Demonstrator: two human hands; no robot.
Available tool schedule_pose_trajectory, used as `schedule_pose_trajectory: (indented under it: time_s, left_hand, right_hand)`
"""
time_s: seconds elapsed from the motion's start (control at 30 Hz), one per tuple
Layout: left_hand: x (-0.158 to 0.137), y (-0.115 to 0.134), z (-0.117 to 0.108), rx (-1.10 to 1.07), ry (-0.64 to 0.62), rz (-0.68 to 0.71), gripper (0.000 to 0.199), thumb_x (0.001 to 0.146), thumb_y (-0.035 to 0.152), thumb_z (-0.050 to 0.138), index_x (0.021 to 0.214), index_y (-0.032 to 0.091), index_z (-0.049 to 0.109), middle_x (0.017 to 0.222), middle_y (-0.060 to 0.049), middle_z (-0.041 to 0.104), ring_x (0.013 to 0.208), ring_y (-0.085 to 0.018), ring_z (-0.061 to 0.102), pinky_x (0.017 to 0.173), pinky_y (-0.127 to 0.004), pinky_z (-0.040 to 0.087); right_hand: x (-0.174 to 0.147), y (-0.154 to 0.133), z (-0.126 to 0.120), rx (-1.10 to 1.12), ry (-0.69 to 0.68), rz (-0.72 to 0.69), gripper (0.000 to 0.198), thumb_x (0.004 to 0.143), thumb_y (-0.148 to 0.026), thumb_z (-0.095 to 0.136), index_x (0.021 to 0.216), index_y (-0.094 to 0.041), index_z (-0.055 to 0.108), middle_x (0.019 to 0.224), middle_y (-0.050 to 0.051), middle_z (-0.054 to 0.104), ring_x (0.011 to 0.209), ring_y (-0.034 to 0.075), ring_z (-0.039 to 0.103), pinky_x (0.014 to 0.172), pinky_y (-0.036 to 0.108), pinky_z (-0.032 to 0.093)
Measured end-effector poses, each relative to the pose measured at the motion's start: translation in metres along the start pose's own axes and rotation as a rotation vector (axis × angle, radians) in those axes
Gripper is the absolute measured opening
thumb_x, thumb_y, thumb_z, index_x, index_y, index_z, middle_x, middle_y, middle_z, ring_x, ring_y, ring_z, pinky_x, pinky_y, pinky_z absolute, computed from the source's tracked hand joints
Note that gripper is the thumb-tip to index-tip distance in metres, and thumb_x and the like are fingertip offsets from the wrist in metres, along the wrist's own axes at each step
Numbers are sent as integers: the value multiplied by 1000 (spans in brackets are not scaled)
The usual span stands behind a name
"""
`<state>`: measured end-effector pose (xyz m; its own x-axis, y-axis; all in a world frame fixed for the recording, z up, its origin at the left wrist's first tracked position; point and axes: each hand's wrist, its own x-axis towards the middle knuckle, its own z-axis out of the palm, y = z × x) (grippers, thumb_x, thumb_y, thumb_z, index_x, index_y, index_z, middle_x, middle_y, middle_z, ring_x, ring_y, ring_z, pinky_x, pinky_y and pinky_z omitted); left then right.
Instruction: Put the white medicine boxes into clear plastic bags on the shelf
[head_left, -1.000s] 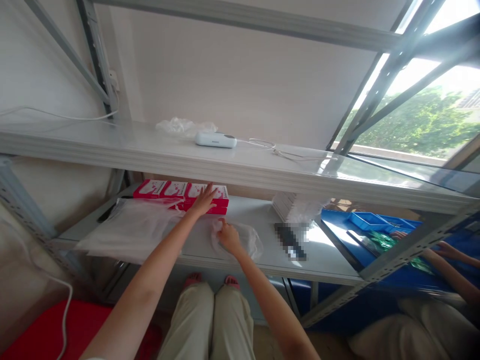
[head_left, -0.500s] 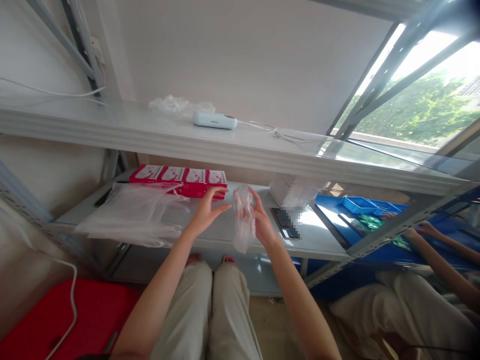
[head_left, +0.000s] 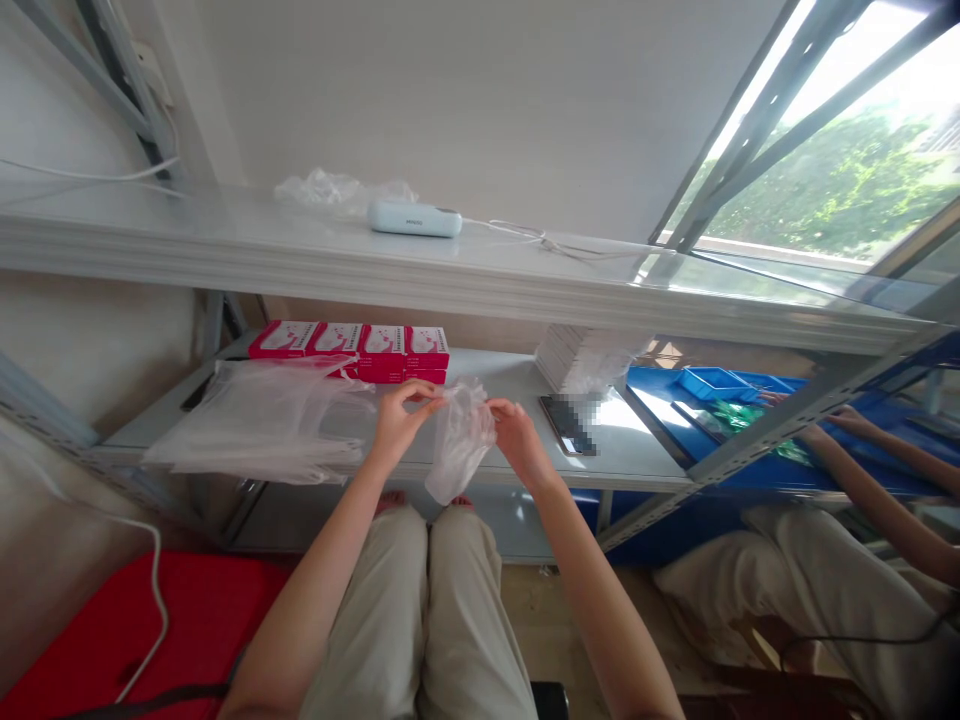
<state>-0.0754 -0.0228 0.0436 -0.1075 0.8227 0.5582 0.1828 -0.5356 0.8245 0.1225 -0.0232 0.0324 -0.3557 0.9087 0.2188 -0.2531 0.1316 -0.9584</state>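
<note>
Left hand (head_left: 397,425) had joined right hand (head_left: 520,440) in pinching the lifted, apparently still empty clear bag (head_left: 457,448), mid-frame.

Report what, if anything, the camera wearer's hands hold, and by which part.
A translucent plastic bag, by its upper end: left hand at one side, right hand at the other.

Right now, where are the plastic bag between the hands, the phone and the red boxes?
Plastic bag (head_left: 459,445), head view: middle of its hanging part.
Phone (head_left: 562,420), head view: its dark screen.
Red boxes (head_left: 382,342), head view: top of the third box from the left.
</note>
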Motion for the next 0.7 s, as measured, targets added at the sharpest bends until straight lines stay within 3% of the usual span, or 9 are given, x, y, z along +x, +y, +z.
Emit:
schedule_pose_trajectory:
  time_s: [0.13,0.23,0.43,0.57,0.7]
  left_hand:
    - [-1,2,-4,29,19,18,21,70,37,72,67,19,60,78,-3,67,81,-18,62,77,-30,46]
    - [-1,-2,-10,16,75,-23,20,72,36,70,71,19,60,76,-1,65,77,-17,61,76,-29,47]
    - [3,-13,-29,-65,141,-99,25,73,40,67,75,20,54,63,4,56,56,-11,54,55,-21,43]
    - [4,-13,-29,-28,172,-102,24,78,42,61,81,20,52,60,5,52,48,-10,50,49,-20,40]
    - [5,-17,-20,72,213,-115,23,83,42,54,84,20,50,59,6,49,44,-8,43,46,-19,33]
  right_hand:
    - [-2,-6,4,-72,76,-50,35,63,-37,76,83,-23,50,81,-3,58,74,13,55,67,23,44]
    - [-1,-9,-1,-30,229,-46,29,66,-35,73,80,-22,50,70,-5,56,62,10,52,59,21,41]
    - [-1,-22,-58,28,455,-77,29,66,-30,67,92,-22,60,73,-2,64,59,10,57,57,21,45]
    - [-4,-30,-97,112,368,92,31,66,-24,68,96,-22,63,63,-5,62,48,7,54,50,18,45]
    - [-5,-36,-120,151,276,229,23,72,-26,65,94,-21,65,63,-2,65,59,11,65,56,20,53]
